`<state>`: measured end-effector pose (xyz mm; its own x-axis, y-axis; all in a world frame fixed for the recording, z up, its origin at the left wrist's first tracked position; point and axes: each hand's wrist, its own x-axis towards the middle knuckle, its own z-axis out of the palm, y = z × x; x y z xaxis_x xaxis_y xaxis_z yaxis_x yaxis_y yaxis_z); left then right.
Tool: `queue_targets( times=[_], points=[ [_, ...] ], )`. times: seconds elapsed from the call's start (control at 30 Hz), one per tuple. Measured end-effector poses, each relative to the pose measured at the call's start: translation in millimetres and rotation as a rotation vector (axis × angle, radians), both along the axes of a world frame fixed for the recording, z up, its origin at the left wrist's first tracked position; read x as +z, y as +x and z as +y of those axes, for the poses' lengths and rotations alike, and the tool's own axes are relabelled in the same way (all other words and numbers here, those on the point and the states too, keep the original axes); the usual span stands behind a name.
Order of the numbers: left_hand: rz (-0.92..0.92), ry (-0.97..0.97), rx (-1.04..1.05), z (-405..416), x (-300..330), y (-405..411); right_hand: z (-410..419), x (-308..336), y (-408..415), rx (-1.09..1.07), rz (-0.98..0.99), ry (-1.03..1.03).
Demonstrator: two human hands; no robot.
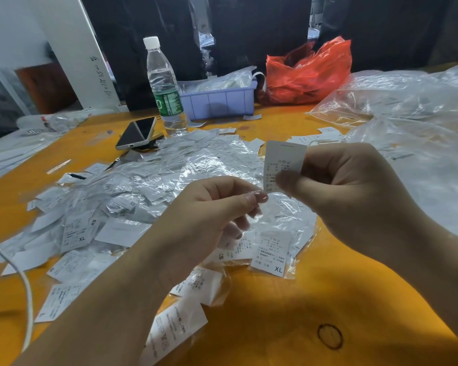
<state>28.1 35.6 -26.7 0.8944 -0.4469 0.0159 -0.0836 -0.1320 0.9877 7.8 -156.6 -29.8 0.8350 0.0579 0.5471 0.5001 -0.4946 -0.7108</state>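
Right hand (354,196) pinches a paper tag (283,162) upright at 1 o'clock of the left hand (209,215), whose fingertips pinch a small clear bag (253,192); the tag isn't in yet. A heap of bagged tags (169,180) at 10 o'clock suggests plenty done; how many remain is unclear

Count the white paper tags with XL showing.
2: one white paper XL tag in the pile left of the left hand, a second XL tag below the right hand. Others may lie hidden in the pile.
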Motion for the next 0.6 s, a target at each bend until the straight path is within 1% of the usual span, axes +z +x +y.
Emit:
queue_targets(
  times=[0.2, 0.37, 0.5, 0.6],
  points=[
    [-0.031, 0.034, 0.006, 0.1, -0.3, 0.9, 2.6, 0.1, -1.0, 0.023, 0.000, -0.001],
    [-0.066, 0.059, 0.030, -0.6, -1.5, 1.0, 4.1, 0.9, -1.8, 0.025, 0.049, 0.034],
    [-0.120, 0.066, 0.070, -2.0, -0.9, 0.1, 4.7, 2.5, -1.1, 0.099, 0.164, 0.153],
    [-0.132, 0.054, 0.097, -2.0, 0.7, 0.3, 3.1, 3.7, 1.3, 0.110, 0.254, 0.277]
  ],
)
